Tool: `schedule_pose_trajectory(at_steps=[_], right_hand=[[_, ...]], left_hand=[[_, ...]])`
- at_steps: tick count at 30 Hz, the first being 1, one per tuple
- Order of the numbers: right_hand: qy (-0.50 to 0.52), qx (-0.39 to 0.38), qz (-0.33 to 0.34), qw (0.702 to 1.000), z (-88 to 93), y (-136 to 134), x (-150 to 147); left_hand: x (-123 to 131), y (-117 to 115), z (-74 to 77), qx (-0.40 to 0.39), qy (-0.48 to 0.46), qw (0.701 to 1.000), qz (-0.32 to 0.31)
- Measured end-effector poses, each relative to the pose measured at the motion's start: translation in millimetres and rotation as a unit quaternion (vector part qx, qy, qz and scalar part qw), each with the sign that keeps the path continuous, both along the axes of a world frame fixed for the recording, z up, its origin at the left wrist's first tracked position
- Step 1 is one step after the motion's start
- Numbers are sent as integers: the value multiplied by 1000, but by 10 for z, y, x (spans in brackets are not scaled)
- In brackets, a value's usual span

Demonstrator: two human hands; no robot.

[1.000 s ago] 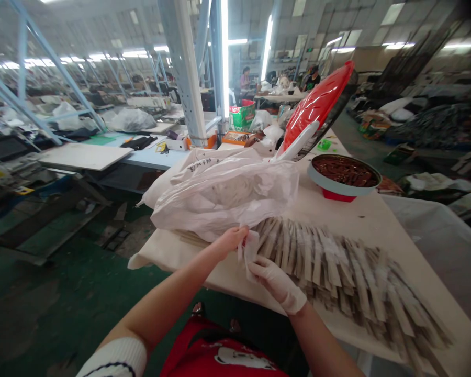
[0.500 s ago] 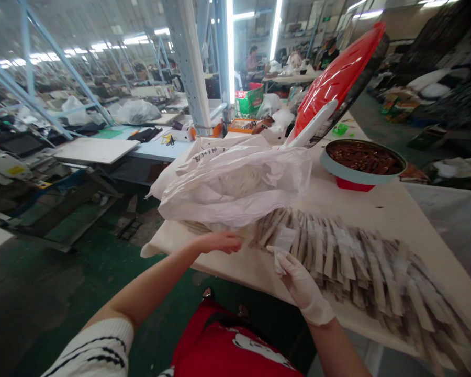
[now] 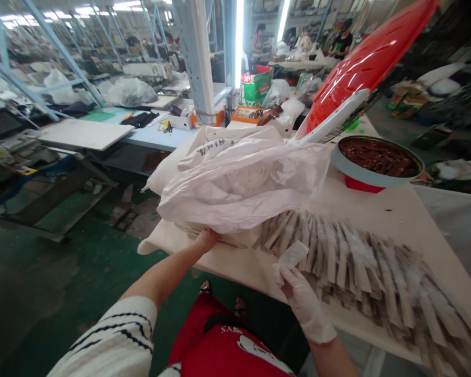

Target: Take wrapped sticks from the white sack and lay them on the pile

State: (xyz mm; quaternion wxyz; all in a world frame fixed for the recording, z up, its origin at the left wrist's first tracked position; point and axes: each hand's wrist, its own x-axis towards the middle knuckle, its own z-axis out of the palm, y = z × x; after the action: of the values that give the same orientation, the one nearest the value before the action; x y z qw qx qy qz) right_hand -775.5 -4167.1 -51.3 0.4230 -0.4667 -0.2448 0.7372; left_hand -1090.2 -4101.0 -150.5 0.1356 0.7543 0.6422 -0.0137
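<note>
Left hand at bag's edge, right hand pinching clear film.
Gloved right hand [image 3: 303,299] closed on clear film piece [image 3: 295,253] by one end, probably to keep the rest free; left hand [image 3: 207,240] at white bag's [image 3: 223,207] near edge, fingertips hidden, can't tell if gripping; beige strips [image 3: 333,254] overlap in a row along counter [image 3: 380,214], likely so single ends stay reachable.

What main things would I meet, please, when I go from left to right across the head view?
Flat white rectangular board → bare left hand → green cardboard box → white-gloved right hand → round, pale-walled container of brown strips.
</note>
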Motion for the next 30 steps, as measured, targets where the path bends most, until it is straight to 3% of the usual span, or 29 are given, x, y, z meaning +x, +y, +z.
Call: schedule_pose_trajectory(at_steps=[4,8,10,12,15,18,20,23,26,30], right_hand=[[-4,14,-12,1000,-30,-19,13],[-5,45,-25,999,-71,8,116],[-8,52,-25,998,-94,13,161],[-13,56,-22,998,-106,-4,186],[-16,51,-25,998,-82,-53,208],[-15,47,-35,998,1,-64,264],[-13,50,-50,997,82,-29,325],[-9,76,-80,994,229,65,439],[-10,130,-113,985,367,153,581],[-9,164,-120,979,461,200,767]], left_hand=[[16,-266,166,-15,5,1000,-6],[322,-545,544,27,-41,998,-27],[514,-681,674,68,-87,994,-10],[680,-783,703,104,-168,978,67],[874,-836,629,103,-262,943,175],[1048,-798,675,84,-268,945,169],[1173,-774,858,72,-288,945,135],[1365,-825,1260,21,-345,933,98],[1530,-1011,1602,-44,-405,906,117],[1627,-1324,1864,-146,-450,870,139]])
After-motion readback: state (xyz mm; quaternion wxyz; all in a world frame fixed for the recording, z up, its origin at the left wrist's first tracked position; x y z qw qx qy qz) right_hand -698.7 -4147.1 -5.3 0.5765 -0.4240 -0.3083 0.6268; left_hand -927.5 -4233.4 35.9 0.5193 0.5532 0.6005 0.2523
